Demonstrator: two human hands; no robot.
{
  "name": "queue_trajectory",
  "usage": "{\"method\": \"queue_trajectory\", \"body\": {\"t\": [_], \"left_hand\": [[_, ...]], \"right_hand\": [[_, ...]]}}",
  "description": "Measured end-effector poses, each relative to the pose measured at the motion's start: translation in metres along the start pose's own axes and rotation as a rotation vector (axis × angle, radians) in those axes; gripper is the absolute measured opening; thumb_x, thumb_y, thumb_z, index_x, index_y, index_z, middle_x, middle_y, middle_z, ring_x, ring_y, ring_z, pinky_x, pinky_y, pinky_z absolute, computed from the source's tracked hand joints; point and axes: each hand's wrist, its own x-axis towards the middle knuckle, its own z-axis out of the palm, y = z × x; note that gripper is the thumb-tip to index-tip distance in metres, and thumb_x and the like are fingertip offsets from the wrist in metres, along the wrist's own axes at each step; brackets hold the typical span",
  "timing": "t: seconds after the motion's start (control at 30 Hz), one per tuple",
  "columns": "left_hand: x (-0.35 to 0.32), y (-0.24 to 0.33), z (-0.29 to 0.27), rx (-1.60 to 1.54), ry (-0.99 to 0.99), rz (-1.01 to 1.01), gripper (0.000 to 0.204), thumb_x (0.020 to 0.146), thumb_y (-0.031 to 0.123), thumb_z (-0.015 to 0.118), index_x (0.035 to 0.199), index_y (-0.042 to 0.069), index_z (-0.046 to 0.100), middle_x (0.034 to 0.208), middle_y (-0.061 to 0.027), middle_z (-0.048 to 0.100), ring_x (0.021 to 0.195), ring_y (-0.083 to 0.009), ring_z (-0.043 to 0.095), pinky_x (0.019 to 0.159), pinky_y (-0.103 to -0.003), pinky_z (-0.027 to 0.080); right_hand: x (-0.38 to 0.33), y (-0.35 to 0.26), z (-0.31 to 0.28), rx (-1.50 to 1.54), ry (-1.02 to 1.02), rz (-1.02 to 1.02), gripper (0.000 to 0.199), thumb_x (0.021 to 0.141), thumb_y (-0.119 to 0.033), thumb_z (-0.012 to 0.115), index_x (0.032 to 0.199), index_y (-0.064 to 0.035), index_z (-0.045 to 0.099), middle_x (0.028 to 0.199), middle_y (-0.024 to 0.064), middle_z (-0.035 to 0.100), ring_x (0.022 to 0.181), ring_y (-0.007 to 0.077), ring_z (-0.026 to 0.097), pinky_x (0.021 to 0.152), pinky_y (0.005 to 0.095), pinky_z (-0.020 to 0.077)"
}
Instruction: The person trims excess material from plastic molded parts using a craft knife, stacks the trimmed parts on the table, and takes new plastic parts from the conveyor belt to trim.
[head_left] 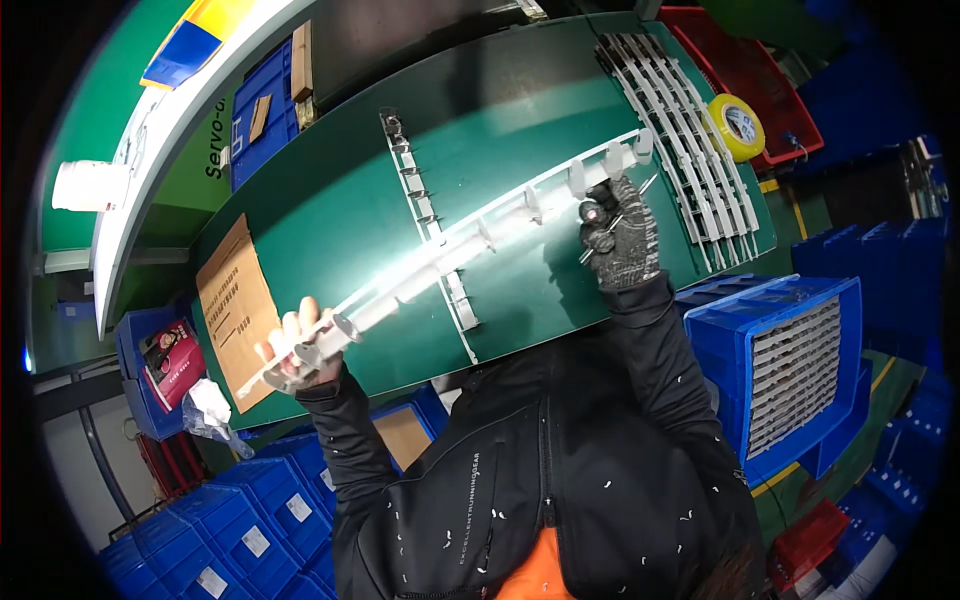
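A long white strip with raised tabs slants across the front of me, above the table, its right end farther away. My bare left hand has its fingers closed round the near left end. My right hand, in a grey knitted glove, is closed on a thin metal rod-like tool that sticks out on both sides of the fingers. Its fingertips are by the strip's far right end; whether they also grip the strip I cannot tell. Beneath, a narrower strip with dark clips lies on the green table.
Several similar strips lie side by side at the table's right end, next to a yellow tape roll and a red tray. Brown cardboard lies at the left. A blue crate holding stacked strips stands right; blue bins stand lower left.
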Motion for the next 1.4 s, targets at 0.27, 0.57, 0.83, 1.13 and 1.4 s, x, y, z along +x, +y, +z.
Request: {"method": "queue_trajectory", "body": {"t": [0.27,0.57,0.83,1.13,1.4], "left_hand": [[0.051,0.003,0.01,0.978,-0.542,-0.73,0.041,0.092,0.032,0.046,0.105,-0.004,0.062,0.108,-0.0165,0.063,0.103,-0.0269,0.057,0.093,-0.037,0.041],[0.053,-0.129,0.082,0.125,-0.16,-0.961,0.062,0.095,0.051,0.033,0.094,-0.006,0.059,0.077,-0.0135,0.062,0.05,-0.018,0.056,0.049,-0.028,0.048],[0.044,-0.114,0.074,0.262,0.04,-0.789,0.043,0.093,0.041,0.044,0.103,-0.001,0.049,0.079,-0.0065,0.049,0.048,-0.0153,0.051,0.044,-0.027,0.044],[0.04,-0.116,0.078,0.299,0.162,-0.705,0.041,0.092,0.034,0.05,0.115,0.001,0.044,0.089,-0.0094,0.052,0.057,-0.0165,0.056,0.044,-0.027,0.048],[0.038,-0.115,0.074,0.286,0.095,-0.79,0.044,0.092,0.038,0.051,0.113,0.001,0.044,0.09,-0.0092,0.052,0.054,-0.0162,0.055,0.041,-0.026,0.045]], "right_hand": [[-0.008,-0.003,0.029,-0.354,-0.147,-0.118,0.014,0.091,-0.019,0.053,0.091,-0.0046,0.053,0.07,0.0081,0.058,0.049,0.0106,0.054,0.033,0.0178,0.0325],[-0.025,0.008,0.06,-0.746,-0.333,-0.082,0.016,0.09,-0.018,0.055,0.091,-0.0021,0.058,0.067,0.0059,0.061,0.048,0.0093,0.052,0.041,0.0197,0.038],[-0.068,0.022,0.051,-1.546,-0.501,-0.711,0.014,0.081,-0.011,0.064,0.085,0.0016,0.063,0.076,0.0173,0.062,0.069,0.0317,0.061,0.063,0.0385,0.0493],[-0.074,0.041,0.049,-1.595,-0.548,-0.671,0.011,0.081,-0.013,0.064,0.08,-0.0014,0.063,0.07,0.0142,0.06,0.062,0.0292,0.06,0.056,0.0359,0.0467],[-0.066,0.031,0.046,-1.504,-0.334,-0.664,0.011,0.081,-0.013,0.064,0.078,-0.0016,0.063,0.067,0.011,0.06,0.058,0.0243,0.059,0.055,0.034,0.0456]]}}
